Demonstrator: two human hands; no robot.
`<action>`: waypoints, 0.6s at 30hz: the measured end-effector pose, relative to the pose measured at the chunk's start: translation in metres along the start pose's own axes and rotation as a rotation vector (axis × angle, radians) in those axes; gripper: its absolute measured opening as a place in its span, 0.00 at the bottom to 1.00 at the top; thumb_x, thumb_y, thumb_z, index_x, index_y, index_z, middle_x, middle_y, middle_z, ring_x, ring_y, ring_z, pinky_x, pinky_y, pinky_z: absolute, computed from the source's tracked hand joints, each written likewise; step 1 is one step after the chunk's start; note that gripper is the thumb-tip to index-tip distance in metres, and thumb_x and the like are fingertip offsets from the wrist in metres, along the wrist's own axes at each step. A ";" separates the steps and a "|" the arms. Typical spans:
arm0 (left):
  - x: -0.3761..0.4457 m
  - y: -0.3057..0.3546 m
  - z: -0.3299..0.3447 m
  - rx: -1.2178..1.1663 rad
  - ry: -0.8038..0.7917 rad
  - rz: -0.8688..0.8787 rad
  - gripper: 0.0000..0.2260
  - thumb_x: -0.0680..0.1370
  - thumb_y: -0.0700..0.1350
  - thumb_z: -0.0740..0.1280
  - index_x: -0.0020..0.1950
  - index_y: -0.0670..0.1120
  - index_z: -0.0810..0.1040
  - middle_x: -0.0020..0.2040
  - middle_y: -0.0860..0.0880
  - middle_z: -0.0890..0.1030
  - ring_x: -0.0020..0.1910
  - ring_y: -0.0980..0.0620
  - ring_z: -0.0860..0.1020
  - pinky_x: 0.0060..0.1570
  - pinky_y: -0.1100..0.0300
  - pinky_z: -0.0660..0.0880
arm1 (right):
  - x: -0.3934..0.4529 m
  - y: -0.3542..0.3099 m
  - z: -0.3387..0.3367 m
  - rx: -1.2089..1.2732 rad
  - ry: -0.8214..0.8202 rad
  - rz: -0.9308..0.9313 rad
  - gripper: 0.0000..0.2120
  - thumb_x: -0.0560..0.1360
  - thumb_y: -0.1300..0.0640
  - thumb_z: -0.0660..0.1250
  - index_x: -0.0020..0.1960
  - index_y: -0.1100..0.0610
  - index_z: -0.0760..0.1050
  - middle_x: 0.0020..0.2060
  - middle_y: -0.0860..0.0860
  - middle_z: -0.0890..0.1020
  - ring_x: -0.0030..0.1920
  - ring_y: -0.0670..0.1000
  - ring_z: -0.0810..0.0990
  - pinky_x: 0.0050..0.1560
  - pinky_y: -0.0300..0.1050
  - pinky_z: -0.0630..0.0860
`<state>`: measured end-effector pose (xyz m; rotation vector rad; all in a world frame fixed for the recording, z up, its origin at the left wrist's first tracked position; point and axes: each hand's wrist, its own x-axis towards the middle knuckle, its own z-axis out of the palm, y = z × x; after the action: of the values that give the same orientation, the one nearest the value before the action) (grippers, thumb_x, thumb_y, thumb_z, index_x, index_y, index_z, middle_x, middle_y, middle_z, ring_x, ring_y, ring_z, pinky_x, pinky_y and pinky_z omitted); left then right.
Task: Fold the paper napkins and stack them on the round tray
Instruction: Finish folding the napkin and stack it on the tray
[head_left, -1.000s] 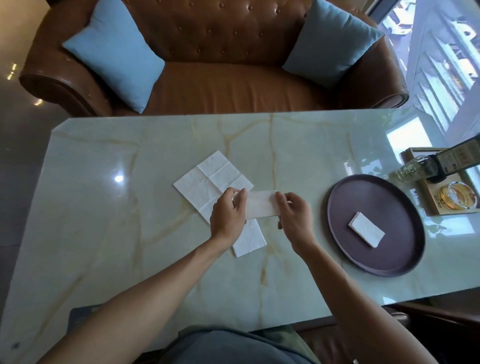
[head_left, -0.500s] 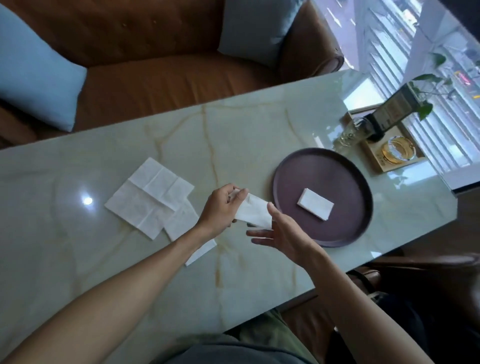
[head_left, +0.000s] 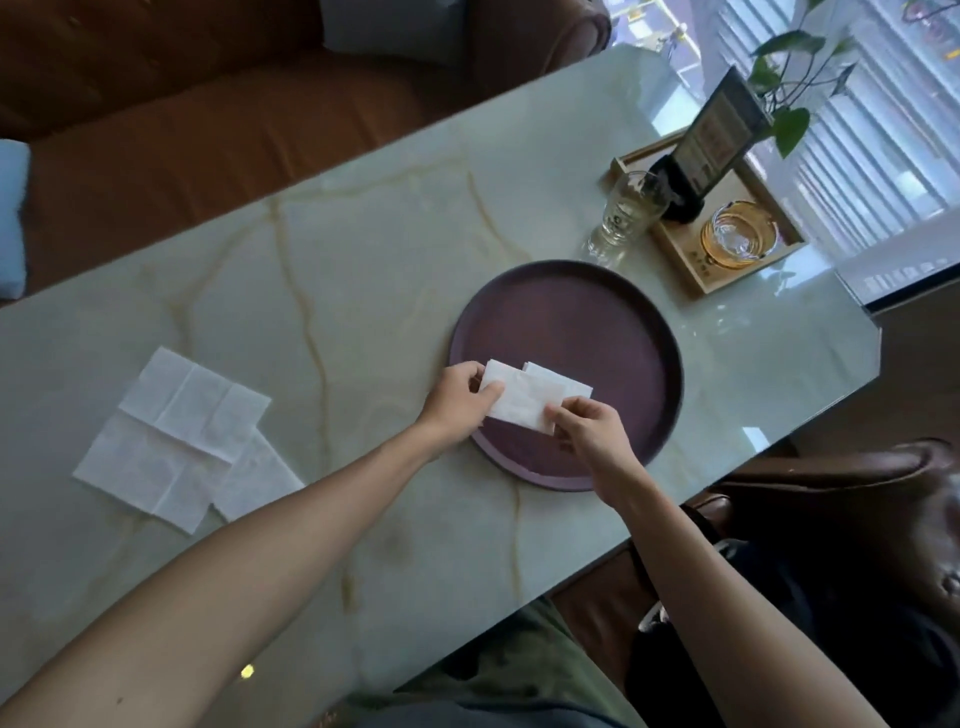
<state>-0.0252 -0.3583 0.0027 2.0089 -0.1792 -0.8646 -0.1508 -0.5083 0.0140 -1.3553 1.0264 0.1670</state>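
A folded white napkin (head_left: 519, 399) is held over the round dark purple tray (head_left: 613, 312), on its near-left part. My left hand (head_left: 457, 397) pinches the napkin's left end and my right hand (head_left: 587, 423) pinches its near-right corner. Under it, an earlier folded napkin (head_left: 563, 382) lies on the tray, mostly covered, with its right end showing. Unfolded white napkins (head_left: 176, 436) lie overlapping on the marble table to the left.
A drinking glass (head_left: 626, 210) stands just behind the tray. A wooden tray (head_left: 701, 280) at the back right holds a glass ashtray (head_left: 737, 234) and a card stand. A brown sofa runs along the far side; the table's edge is near on the right.
Both hands have carried the folded napkin rightward from beside the tray to over it, above the earlier napkin. My right hand has taken hold of the napkin's corner. The view has swung right.
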 end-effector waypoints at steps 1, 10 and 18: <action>0.006 0.001 0.007 0.022 -0.004 -0.010 0.05 0.78 0.44 0.69 0.42 0.45 0.80 0.33 0.54 0.78 0.32 0.53 0.74 0.37 0.55 0.75 | 0.006 0.003 -0.005 -0.016 0.014 0.010 0.13 0.77 0.58 0.71 0.35 0.54 0.75 0.30 0.50 0.73 0.32 0.49 0.70 0.34 0.43 0.67; 0.048 -0.004 0.044 0.236 -0.027 -0.084 0.04 0.76 0.45 0.70 0.44 0.46 0.82 0.38 0.53 0.80 0.40 0.51 0.76 0.39 0.60 0.67 | 0.044 0.020 -0.025 -0.160 0.135 0.034 0.12 0.75 0.58 0.68 0.33 0.57 0.75 0.26 0.47 0.74 0.29 0.48 0.70 0.33 0.45 0.66; 0.065 -0.008 0.057 0.281 -0.012 -0.106 0.04 0.75 0.47 0.72 0.47 0.48 0.82 0.37 0.57 0.78 0.42 0.52 0.78 0.43 0.61 0.69 | 0.064 0.031 -0.033 -0.276 0.183 0.057 0.08 0.75 0.53 0.68 0.41 0.56 0.80 0.37 0.50 0.84 0.35 0.47 0.77 0.38 0.46 0.74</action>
<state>-0.0149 -0.4220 -0.0557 2.2920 -0.2115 -0.9614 -0.1504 -0.5561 -0.0479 -1.6143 1.2300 0.2374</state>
